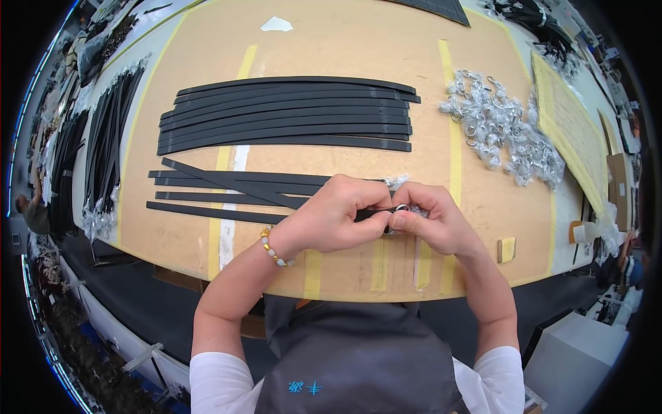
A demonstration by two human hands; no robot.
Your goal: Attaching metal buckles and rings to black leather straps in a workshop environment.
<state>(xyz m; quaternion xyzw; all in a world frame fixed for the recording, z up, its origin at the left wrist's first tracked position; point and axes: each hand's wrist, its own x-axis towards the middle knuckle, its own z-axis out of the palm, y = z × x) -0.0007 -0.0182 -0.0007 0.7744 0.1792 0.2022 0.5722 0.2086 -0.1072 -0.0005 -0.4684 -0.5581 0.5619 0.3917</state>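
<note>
Ring [402,207] is between the two hands, over the tabletop's [345,52] near half, against the held strap [363,214]. Left hand [343,212]: fingers closed on the strap near its end. Right hand [436,217]: fingers pinched at the ring, clear wrap showing just below. Loose straps [207,211] lie left of the hands, one crossing the others. Strap row [289,114] sits beyond, nearly parallel.

Tabletop is tan, marked with yellow tape [455,159] and one white strip [239,165]. Wrapped hardware [493,127] piled at right; small yellow block [507,250] near the front edge; white scrap [276,24] at the far side. Strap bundles [114,131] line the left side.

Room: dark floor [155,269], white box [579,355] lower right, another person [33,212] at far left.
</note>
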